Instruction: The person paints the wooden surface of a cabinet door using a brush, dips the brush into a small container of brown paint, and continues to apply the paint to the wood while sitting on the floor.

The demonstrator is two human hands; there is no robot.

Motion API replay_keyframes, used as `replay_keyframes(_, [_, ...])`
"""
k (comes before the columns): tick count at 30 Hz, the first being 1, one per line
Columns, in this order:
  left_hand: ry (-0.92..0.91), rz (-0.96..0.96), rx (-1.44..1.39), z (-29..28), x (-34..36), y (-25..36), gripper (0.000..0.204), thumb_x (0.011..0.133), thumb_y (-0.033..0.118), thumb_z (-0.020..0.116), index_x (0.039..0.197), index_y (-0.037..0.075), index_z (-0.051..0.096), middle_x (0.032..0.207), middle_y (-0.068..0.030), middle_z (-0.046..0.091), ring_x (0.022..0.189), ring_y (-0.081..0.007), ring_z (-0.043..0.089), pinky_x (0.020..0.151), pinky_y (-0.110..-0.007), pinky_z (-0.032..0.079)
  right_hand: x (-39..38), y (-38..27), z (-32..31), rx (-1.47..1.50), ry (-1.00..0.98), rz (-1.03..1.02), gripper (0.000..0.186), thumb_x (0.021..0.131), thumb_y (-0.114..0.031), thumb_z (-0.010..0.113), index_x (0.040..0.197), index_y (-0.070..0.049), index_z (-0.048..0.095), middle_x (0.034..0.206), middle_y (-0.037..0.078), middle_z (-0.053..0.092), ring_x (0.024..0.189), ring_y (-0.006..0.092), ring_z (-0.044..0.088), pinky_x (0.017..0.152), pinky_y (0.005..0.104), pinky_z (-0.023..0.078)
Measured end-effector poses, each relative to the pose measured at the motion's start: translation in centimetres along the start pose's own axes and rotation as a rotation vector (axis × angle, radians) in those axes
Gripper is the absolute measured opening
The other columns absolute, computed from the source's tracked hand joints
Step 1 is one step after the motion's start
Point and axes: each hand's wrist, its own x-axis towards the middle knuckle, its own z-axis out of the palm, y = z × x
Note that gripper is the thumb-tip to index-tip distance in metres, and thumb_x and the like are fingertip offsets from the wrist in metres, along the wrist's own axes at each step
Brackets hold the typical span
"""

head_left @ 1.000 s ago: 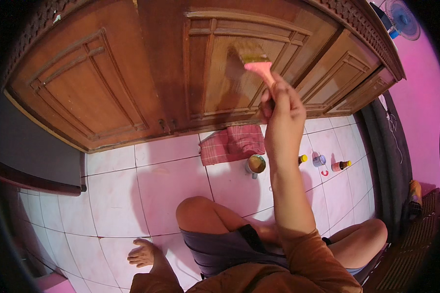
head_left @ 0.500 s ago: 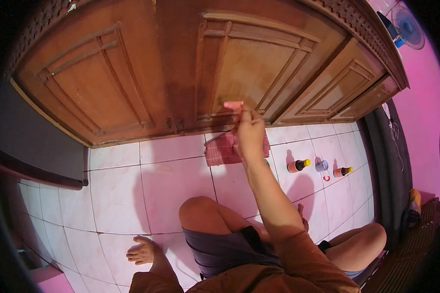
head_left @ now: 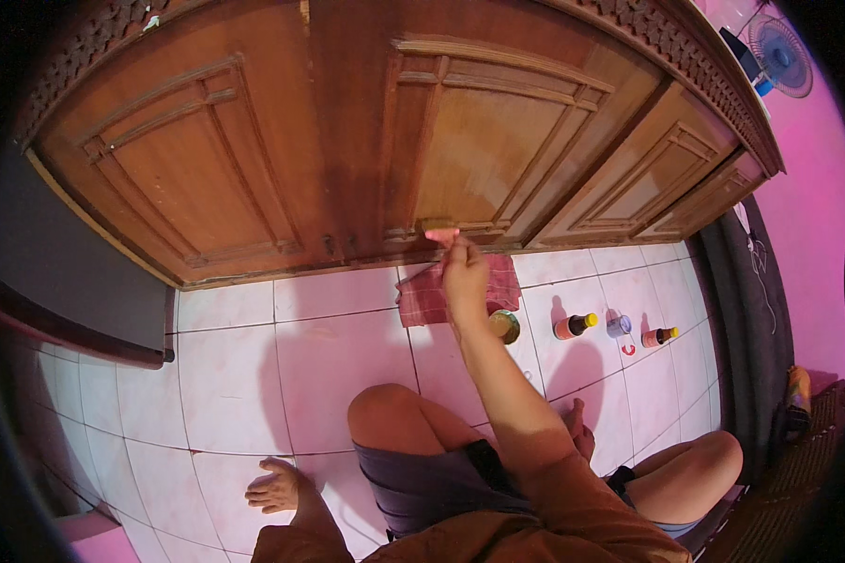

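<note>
My right hand [head_left: 466, 278] is closed around a paintbrush with a pinkish handle [head_left: 444, 235]. Its bristle end lies against the lower part of a wooden cabinet door [head_left: 483, 141]. My left hand [head_left: 272, 485] rests on the tiled floor, fingers apart, holding nothing. Below the door a red checked cloth [head_left: 424, 298] is spread on the tiles, partly hidden by my right hand. Beside my right forearm stands a small round container [head_left: 505, 327] with yellowish contents, partly covered by the arm.
To the right stand a dark bottle with a yellow cap [head_left: 575, 326], a bluish-grey can [head_left: 619, 326] and another yellow-capped bottle [head_left: 660, 337]. A small red ring-like piece [head_left: 629, 350] lies near the can. A black panel [head_left: 80, 263] borders the left, and a fan [head_left: 781, 56] is at far right.
My right hand and the brush have moved down the door and slightly left. The round container now shows more beside my forearm. My left hand stays on the floor.
</note>
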Motion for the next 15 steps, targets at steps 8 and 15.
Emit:
replay_keyframes(8, [0.01, 0.003, 0.065, 1.4, 0.0, -0.6, 0.083, 0.094, 0.062, 0.03, 0.137, -0.008, 0.041, 0.145, -0.0218, 0.041, 0.138, -0.0376, 0.034, 0.108, -0.056, 0.028, -3.1, -18.9, -0.8, 0.285, -0.063, -0.14, 0.033, 0.103, -0.027, 0.044, 0.114, -0.004, 0.065, 0.078, -0.002, 0.051, 0.059, 0.0046, 0.042, 0.05, 0.0217, 0.04])
replay_keyframes(15, [-0.04, -0.001, 0.054, -0.3, -0.3, 0.0, 0.084, 0.094, 0.062, 0.029, 0.138, -0.008, 0.04, 0.147, -0.0222, 0.04, 0.14, -0.0374, 0.031, 0.109, -0.055, 0.027, -3.5, -9.1, -1.8, 0.177, 0.054, -0.172, 0.036, 0.103, -0.029, 0.046, 0.122, -0.002, 0.06, 0.072, -0.003, 0.048, 0.055, 0.0038, 0.038, 0.047, 0.021, 0.034])
